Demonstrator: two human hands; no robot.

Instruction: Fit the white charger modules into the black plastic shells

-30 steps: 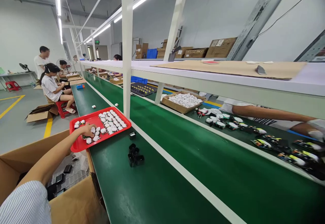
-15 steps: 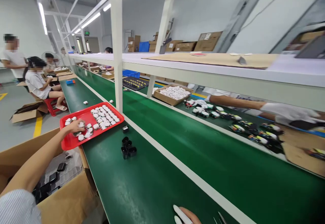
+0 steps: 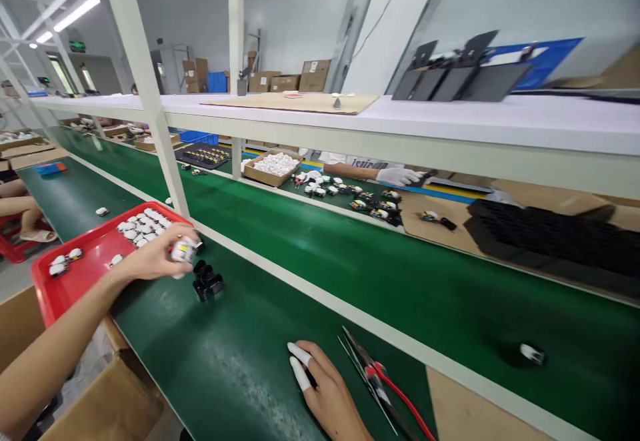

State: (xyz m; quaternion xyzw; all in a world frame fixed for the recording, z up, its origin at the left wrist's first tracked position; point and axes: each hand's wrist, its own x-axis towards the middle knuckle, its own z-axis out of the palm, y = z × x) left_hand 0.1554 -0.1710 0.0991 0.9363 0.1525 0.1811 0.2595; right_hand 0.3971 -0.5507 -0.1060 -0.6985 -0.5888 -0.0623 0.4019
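My left hand [image 3: 159, 257] is closed around a handful of small white parts [image 3: 183, 250], held just past the right edge of the red tray [image 3: 60, 291], above the green belt [image 3: 380, 274]. A cluster of small black housings [image 3: 207, 281] sits on the belt right beside that hand. More white parts [image 3: 140, 222] lie in rows on the tray. My right hand [image 3: 327, 391] rests on the belt near the bottom, fingers curled, with white finger cots [image 3: 299, 364] on two fingertips. What it holds, if anything, is hidden. Red-handled pliers and tweezers [image 3: 380, 381] lie just right of it.
An open cardboard box [image 3: 107, 401] stands below the tray at the left. A white post [image 3: 150, 94] rises behind the tray, carrying an overhead shelf [image 3: 400, 121]. Across the belt a gloved co-worker's hand [image 3: 397, 175] works among small parts, next to a black tray [image 3: 545, 234]. A lone white part [image 3: 531, 353] lies at right.
My left hand has lifted a handful of white parts off the tray and carried them right toward the black housings. The view swung right, and my right hand came further into view.
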